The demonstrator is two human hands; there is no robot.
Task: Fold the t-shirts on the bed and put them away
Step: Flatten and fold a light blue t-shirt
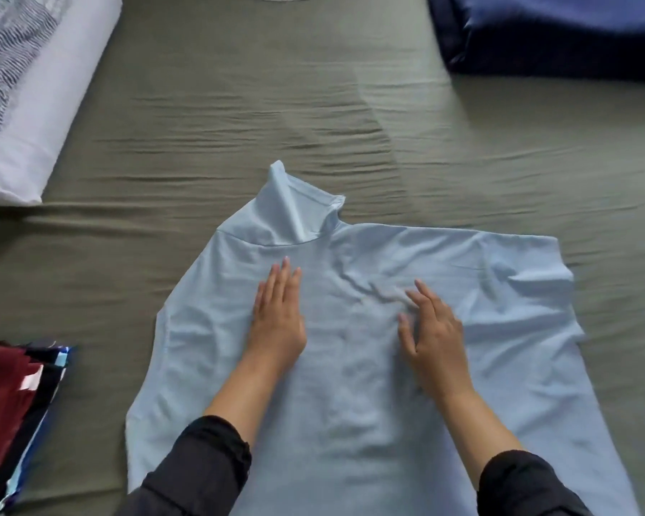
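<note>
Far to the left of the left hand, a white bolster with a navy-patterned cover (pixel 23 102) lies along the edge of the bed (pixel 239 117), and nearer the person a stack of maroon and dark folded clothes (pixel 12 407) sits at the left margin. The left hand (pixel 278 314) rests flat on the pale blue shirt (pixel 350 385), its grip wide and holding nothing — fingers straight and close together, pointing up toward the tall collar (pixel 298 210) just beyond them. The shirt is spread chest-up on the olive sheet, directly under both hands, its left sleeve folded in along the body. Just right of the left hand, the right hand (pixel 432 329) touches the cloth with fingers spread and slightly bent — a loose grip holding nothing, beside a knot of wrinkles. Right of it, the other sleeve (pixel 529 270) lies out sideways. Far beyond, upper right, sits a navy pillow (pixel 559 31).
</note>
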